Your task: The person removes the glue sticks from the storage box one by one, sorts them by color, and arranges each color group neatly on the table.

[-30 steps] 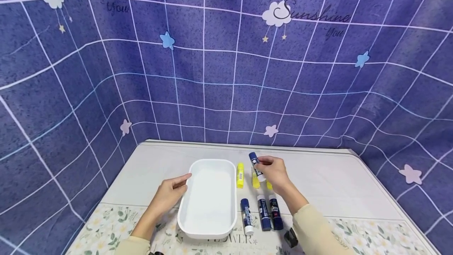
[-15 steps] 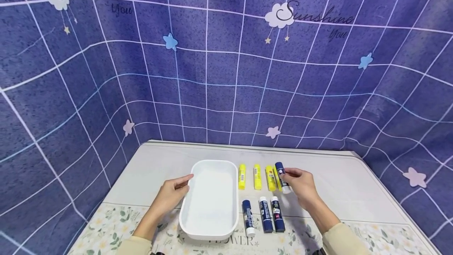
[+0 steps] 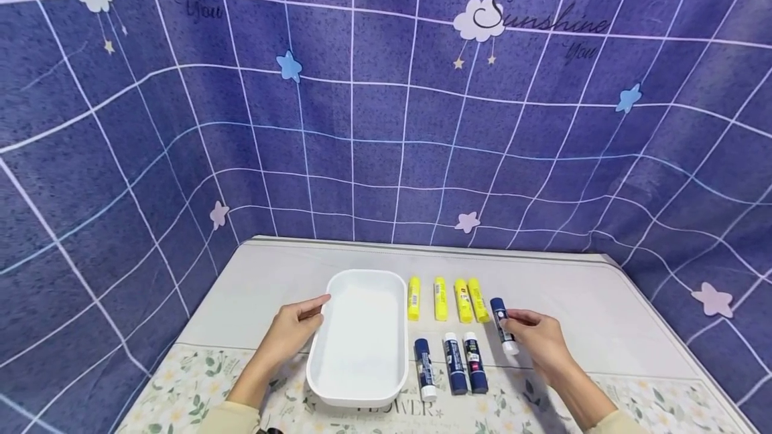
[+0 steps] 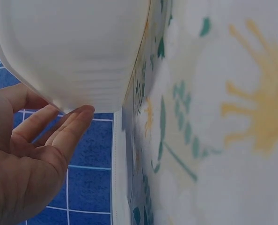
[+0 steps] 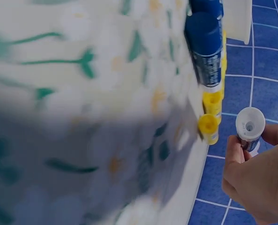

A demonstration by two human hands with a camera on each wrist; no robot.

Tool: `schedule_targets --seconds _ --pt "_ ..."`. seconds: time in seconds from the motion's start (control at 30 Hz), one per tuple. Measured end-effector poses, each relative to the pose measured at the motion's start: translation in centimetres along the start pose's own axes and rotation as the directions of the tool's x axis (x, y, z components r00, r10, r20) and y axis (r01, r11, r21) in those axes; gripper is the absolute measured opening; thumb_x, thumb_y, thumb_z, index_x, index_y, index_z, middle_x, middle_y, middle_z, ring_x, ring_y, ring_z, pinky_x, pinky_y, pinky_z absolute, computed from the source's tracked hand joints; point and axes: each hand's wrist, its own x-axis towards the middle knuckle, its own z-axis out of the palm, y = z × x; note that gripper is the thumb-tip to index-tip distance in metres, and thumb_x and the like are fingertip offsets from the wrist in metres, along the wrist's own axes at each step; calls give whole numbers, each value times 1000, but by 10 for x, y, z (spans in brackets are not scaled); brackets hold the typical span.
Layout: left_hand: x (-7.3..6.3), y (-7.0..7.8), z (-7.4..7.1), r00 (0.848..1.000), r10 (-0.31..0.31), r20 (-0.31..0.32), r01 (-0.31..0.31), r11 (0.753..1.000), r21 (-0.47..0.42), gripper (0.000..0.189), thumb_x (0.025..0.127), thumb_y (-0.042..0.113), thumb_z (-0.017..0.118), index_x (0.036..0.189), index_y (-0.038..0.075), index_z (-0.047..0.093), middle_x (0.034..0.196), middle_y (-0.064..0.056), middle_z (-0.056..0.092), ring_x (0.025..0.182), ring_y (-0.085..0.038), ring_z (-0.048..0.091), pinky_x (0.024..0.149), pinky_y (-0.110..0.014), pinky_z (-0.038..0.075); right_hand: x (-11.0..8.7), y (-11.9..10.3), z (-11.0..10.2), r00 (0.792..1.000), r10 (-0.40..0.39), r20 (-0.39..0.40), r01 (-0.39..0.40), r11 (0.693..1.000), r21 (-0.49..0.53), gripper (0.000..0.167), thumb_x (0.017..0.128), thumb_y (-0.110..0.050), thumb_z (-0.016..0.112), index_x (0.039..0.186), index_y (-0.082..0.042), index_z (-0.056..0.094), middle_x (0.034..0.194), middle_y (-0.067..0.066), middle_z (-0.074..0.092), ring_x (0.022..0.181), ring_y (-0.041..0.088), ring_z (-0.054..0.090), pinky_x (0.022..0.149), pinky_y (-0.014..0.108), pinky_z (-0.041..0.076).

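My left hand [image 3: 291, 328] pinches the left rim of a white plastic tray [image 3: 360, 337], which has nothing in it. In the left wrist view, its fingertips [image 4: 85, 111] touch the tray's outer wall [image 4: 94, 77]. My right hand [image 3: 543, 341] holds a navy-blue glue stick [image 3: 500, 313] between thumb and fingers, white end toward me. The right wrist view shows that white end [image 5: 251, 121] face-on. Just left of this hand lie several yellow glue sticks [image 3: 463, 300] in a row. Nearer to me are three more blue ones, a left [image 3: 425, 368], a middle [image 3: 455, 363] and a right [image 3: 475, 362].
Everything sits on a table with a pale cover [image 3: 265, 273], flower-printed along the front [image 3: 651, 407]. A blue-purple gridded curtain [image 3: 386, 119] hangs behind it and at both sides. A dark object [image 3: 273, 430] shows partly at the left wrist.
My right hand has carried the blue glue stick rightward and toward me, from above the yellow ones to the right of their row. The left hand stays on the tray.
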Motion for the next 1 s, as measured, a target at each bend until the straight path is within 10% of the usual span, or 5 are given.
schedule_targets --seconds 0.63,1.0 --pt "1 2 1 1000 -6 6 6 1000 -22 42 101 14 59 142 19 64 144 -19 63 135 -37 60 110 -47 55 -16 32 -5 991 134 -17 -135 985 -108 46 90 -14 75 127 11 64 111 15 73 92 13 66 77 27 59" --pt "-1 3 0 1000 -2 3 2 1000 -28 41 100 13 60 141 17 65 142 -19 64 133 -37 61 110 -47 55 -22 34 6 996 39 -85 -67 935 -348 36 87 -17 78 116 5 72 92 7 74 82 17 64 60 24 53"
